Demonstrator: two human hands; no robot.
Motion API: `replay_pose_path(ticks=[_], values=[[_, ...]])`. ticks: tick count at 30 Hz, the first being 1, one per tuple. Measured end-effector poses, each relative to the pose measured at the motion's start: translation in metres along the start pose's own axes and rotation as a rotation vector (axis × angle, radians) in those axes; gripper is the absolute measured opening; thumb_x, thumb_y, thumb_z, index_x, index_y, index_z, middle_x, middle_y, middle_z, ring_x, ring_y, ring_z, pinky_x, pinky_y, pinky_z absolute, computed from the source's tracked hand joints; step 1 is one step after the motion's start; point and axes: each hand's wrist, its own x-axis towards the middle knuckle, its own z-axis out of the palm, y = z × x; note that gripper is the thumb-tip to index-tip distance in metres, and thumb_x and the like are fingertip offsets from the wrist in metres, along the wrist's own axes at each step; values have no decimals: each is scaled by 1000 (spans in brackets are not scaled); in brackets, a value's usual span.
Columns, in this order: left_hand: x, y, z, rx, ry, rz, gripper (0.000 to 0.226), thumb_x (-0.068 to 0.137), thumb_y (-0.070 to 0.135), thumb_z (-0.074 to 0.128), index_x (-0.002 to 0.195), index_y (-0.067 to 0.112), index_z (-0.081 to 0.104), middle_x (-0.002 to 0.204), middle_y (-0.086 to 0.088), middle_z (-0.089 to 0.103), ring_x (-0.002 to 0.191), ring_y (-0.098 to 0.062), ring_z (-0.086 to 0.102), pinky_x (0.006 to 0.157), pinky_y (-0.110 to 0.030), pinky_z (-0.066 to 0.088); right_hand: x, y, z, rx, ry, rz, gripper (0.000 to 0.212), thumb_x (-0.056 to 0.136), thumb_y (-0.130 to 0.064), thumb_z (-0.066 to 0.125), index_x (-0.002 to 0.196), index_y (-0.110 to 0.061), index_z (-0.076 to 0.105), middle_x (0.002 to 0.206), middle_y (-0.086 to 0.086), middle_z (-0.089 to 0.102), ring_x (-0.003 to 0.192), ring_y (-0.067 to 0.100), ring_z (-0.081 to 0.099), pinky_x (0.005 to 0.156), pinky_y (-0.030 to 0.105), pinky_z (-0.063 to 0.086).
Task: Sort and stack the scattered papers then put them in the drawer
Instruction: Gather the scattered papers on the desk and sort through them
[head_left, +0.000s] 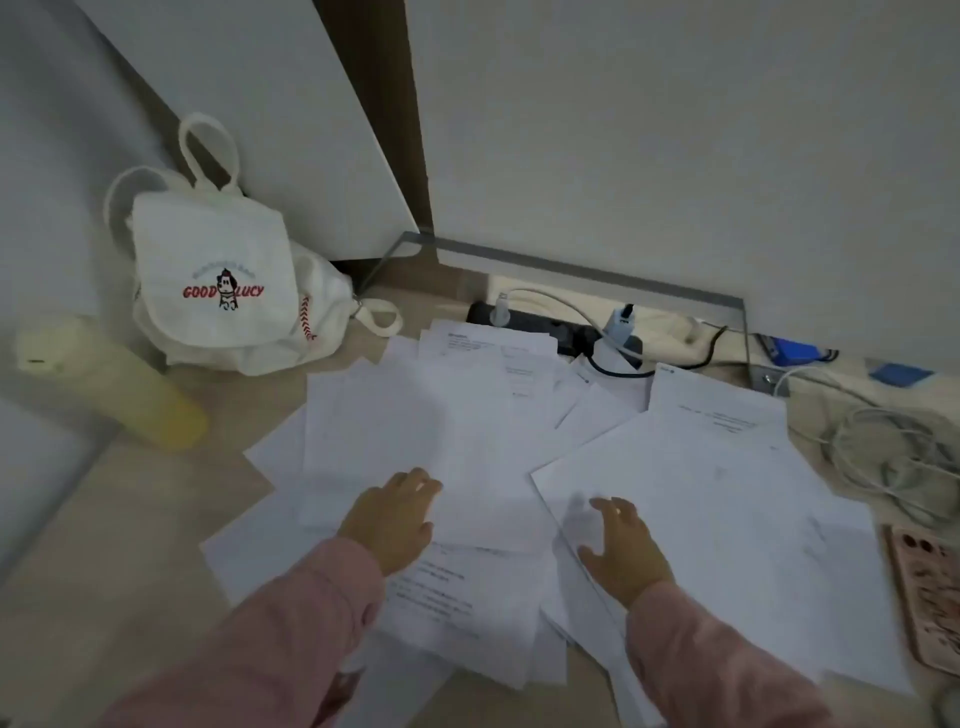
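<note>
Several white paper sheets lie scattered and overlapping on the light floor, some printed with text. My left hand rests flat on a sheet in the middle of the pile, fingers together and holding nothing. My right hand hovers over or touches a large tilted sheet on the right, fingers spread. Both arms wear pink sleeves. A white cabinet front rises behind the papers; no drawer is seen open.
A white "GOOD LUCY" cloth bag leans at the back left. A yellow bottle lies left. A black power strip with plugs and cables sits behind the papers. Coiled white cables and a pink patterned object lie right.
</note>
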Motion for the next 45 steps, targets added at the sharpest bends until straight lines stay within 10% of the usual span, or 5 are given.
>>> replay_pose_path(ticks=[7, 11, 24, 29, 45], values=[[15, -1, 49, 232, -251, -82, 76, 91, 24, 41, 148, 13, -8, 156, -14, -20, 146, -28, -8, 116, -48, 13, -5, 16, 42, -364, 8, 93, 86, 79, -39, 63, 147, -16, 15, 151, 23, 21, 138, 35, 29, 110, 47, 30], [25, -2, 61, 302, -46, -58, 102, 39, 29, 88, 129, -2, 50, 132, -32, 50, 114, -40, 58, 83, -55, 53, 1, 25, 61, -375, 58, 85, 94, 28, -9, 86, 115, -6, 48, 100, 29, 67, 86, 42, 68, 64, 52, 56], [45, -35, 65, 225, 236, 159, 59, 15, 0, 84, 70, 16, 69, 63, 0, 66, 46, -15, 60, 43, -19, 46, -17, 29, 33, -48, 311, 150, 28, 91, -13, 41, 117, -15, 51, 109, 5, 63, 98, 25, 60, 67, 29, 41], [28, -22, 20, -211, 287, -44, 31, 98, 22, 36, 118, 22, 60, 115, 8, 64, 100, -16, 64, 78, -23, 46, -21, 17, -5, 422, 443, 242, 15, 91, -8, 44, 94, -12, 58, 81, 12, 61, 75, 27, 55, 63, 31, 38], [-1, -46, -32, -1662, 226, -297, 22, 94, 10, 46, 105, 17, 64, 98, 1, 72, 91, -18, 68, 85, -35, 54, -43, -50, -68, 1306, 346, 63, 20, 86, -5, 47, 86, -8, 66, 87, 11, 69, 84, 26, 61, 78, 38, 46]])
